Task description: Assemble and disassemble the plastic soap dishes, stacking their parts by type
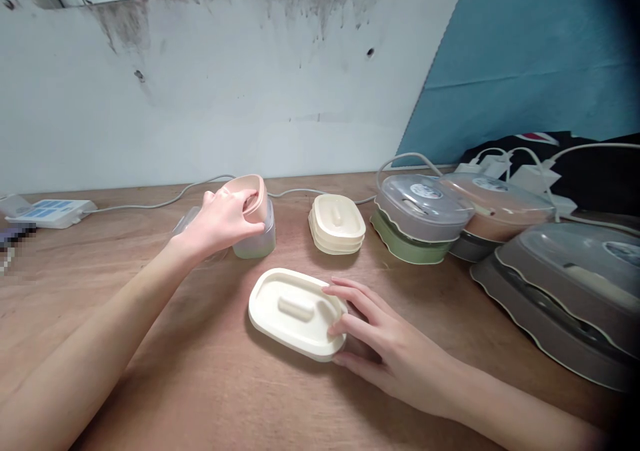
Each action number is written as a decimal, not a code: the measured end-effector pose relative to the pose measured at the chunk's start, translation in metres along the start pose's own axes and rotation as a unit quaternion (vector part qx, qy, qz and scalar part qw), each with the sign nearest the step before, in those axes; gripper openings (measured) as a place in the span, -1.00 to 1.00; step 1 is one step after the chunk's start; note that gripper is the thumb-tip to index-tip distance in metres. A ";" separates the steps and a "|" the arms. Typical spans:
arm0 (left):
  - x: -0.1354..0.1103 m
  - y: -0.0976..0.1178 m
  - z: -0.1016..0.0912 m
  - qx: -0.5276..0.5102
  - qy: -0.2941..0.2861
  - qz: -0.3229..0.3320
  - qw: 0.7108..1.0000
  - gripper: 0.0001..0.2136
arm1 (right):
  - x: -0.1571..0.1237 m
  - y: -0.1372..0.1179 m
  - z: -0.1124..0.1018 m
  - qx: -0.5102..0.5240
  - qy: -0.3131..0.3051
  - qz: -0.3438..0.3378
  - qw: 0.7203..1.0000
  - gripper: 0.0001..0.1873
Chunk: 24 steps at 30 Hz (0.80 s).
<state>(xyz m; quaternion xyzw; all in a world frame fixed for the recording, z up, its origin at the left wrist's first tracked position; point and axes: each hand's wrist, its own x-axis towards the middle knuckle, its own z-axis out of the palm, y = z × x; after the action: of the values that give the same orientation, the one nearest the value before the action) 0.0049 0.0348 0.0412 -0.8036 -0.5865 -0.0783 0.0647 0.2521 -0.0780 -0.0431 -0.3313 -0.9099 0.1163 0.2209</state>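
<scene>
My left hand (pixel 223 221) is closed on the rim of a pink inner tray (pixel 251 194), which sits tilted in the top of a clear box (pixel 257 241) on the wooden table (pixel 150 344). My right hand (pixel 380 334) rests at the right edge of a large cream lid (pixel 293 311) lying flat near me. Its fingers are stretched out and touch the lid's rim and top. Behind the lid stands a small stack of cream lids (pixel 337 223).
At the right stand lidded boxes: a green one (pixel 417 221), a brown-tinted one (pixel 493 214) and a large grey one (pixel 565 297). White chargers and cables (pixel 505 164) lie behind them. A white power strip (pixel 50 212) lies far left, its cable running along the wall.
</scene>
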 end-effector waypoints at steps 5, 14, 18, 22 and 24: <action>0.004 0.000 -0.001 0.015 -0.011 0.010 1.000 -0.84 | -0.001 0.000 0.000 0.005 -0.005 0.006 1.000 -0.90; 0.010 -0.016 0.000 0.044 -0.099 0.071 0.992 -0.69 | -0.001 0.000 -0.001 0.005 -0.005 0.005 1.000 -0.90; 0.009 -0.019 -0.002 0.033 -0.092 0.075 0.992 -0.68 | -0.001 0.000 0.000 0.000 -0.010 0.008 1.000 -0.90; 0.011 -0.019 -0.007 0.039 -0.058 0.074 0.995 -0.65 | -0.001 0.000 0.000 0.001 -0.001 0.003 1.000 -0.91; 0.015 -0.018 -0.009 0.048 -0.064 0.086 0.993 -0.64 | -0.001 -0.001 0.000 -0.001 0.002 0.001 1.000 -0.92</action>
<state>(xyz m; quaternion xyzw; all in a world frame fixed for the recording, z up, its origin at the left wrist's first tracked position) -0.0083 0.0524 0.0529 -0.8501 -0.5216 0.0072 0.0718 0.2521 -0.0789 -0.0432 -0.3330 -0.9092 0.1149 0.2220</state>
